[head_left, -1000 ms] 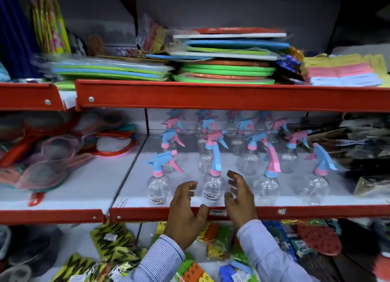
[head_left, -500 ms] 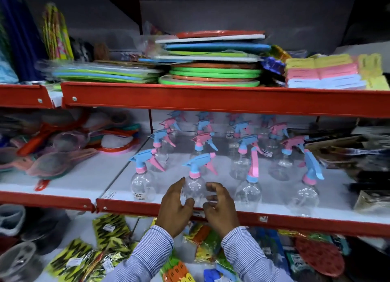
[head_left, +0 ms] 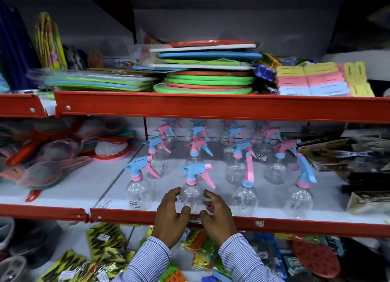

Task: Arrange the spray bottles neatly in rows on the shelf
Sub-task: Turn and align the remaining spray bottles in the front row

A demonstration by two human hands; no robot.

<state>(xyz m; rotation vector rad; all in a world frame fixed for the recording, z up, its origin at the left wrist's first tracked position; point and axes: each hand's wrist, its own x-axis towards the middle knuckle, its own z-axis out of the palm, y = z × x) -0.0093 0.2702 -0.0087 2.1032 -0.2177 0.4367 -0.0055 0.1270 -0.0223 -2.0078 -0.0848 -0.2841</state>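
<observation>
Several clear spray bottles with blue and pink trigger heads stand in rows on the white middle shelf (head_left: pixel 295 224). The second front bottle (head_left: pixel 192 197) has a blue head turned left and a pink trigger on the right. My left hand (head_left: pixel 171 215) cups its left side. On its right side lies my right hand (head_left: pixel 216 215), both at the shelf's front edge. The front left bottle (head_left: pixel 138 190) faces the same way. The third front bottle (head_left: pixel 244 197) and the fourth (head_left: pixel 299 199) have their heads turned end-on.
Stacked coloured boards and discs (head_left: pixel 206 79) and pastel sponge packs (head_left: pixel 312 81) fill the shelf above. Plastic strainers (head_left: pixel 48 169) lie to the left, dark packaged goods (head_left: pixel 358 155) to the right. Yellow-black packets (head_left: pixel 105 239) sit on the shelf below.
Both hands closed in around the second front bottle and turned it, so its head went from end-on to pointing left. The camera view shifted a little to the left.
</observation>
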